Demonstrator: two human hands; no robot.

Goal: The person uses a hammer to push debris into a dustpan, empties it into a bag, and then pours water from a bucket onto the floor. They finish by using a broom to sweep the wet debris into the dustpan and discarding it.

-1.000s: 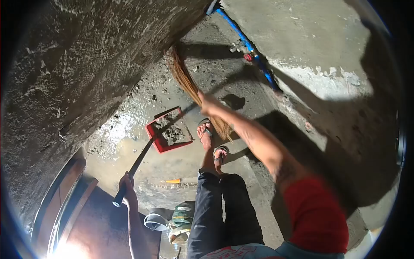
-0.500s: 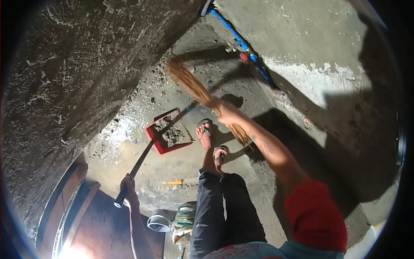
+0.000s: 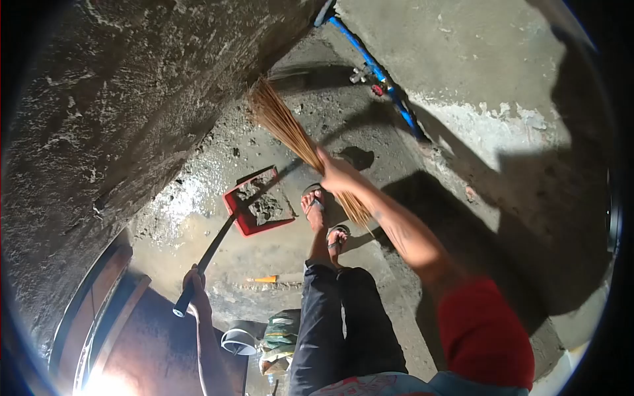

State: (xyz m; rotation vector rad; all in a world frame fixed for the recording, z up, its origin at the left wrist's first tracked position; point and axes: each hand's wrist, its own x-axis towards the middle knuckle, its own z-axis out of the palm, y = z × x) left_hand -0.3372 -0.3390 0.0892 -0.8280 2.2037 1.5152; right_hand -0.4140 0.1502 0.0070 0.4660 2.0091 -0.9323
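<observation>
My right hand point(image 3: 335, 173) is wrapped round the middle of a stick broom point(image 3: 284, 125), a bundle of thin brown twigs. Its wide end reaches up and left to the debris by the rough wall. My left hand point(image 3: 197, 290) grips the long black handle of a red dustpan point(image 3: 256, 233), close to the handle's end. Grey rubble point(image 3: 265, 207) lies in the pan, which rests on the wet floor left of my sandalled feet.
A blue pipe point(image 3: 360, 49) with a red-handled valve point(image 3: 378, 90) runs along the right wall. Loose grit point(image 3: 224, 135) lies along the left wall's base. Near my legs are an orange-handled tool point(image 3: 265, 279), a white round container point(image 3: 239, 340) and sacks point(image 3: 280, 340). Boards point(image 3: 99, 310) lean at lower left.
The broom and my right hand have shifted slightly to the left, and the broom's twigs look sharper. The dustpan and my left hand have stayed nearly in place.
</observation>
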